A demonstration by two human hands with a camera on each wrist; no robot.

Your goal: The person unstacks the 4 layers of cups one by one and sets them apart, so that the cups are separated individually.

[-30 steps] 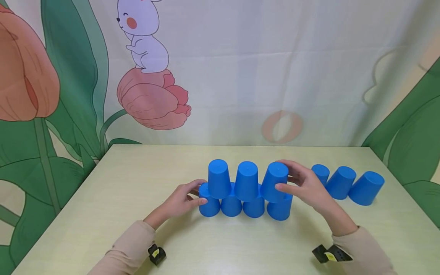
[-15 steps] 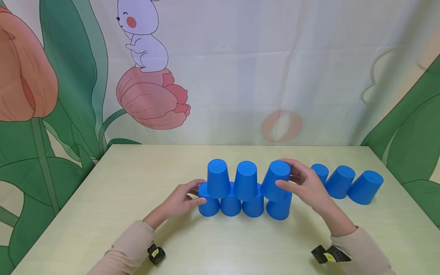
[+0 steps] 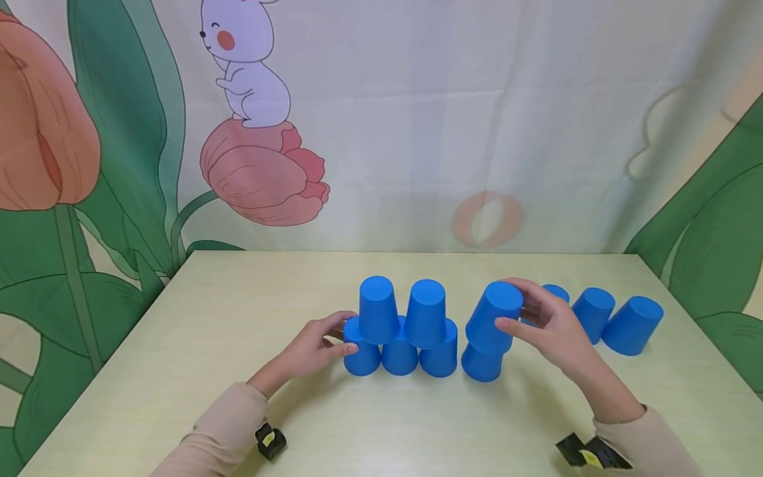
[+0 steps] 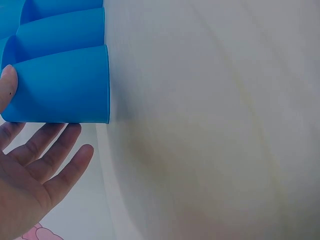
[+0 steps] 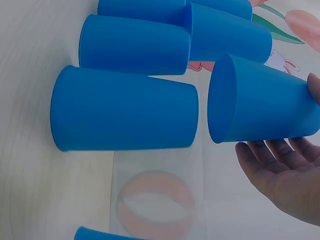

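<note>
Keeping its gripped cup (image 3: 490, 315) level, the right hand (image 3: 553, 326) should move gently while the left hand (image 3: 312, 346) holds the leftmost lower cup (image 3: 362, 360).

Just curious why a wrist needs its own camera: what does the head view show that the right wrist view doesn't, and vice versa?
Of the two, only the head view shows the left hand, touching the leftmost bottom cup, and the beige sleeves. Only the right wrist view shows the open mouth of the lifted cup and the gap between it and the cup below. Both show the right hand holding that cup, other cups, and the pink ring on the backdrop.
</note>
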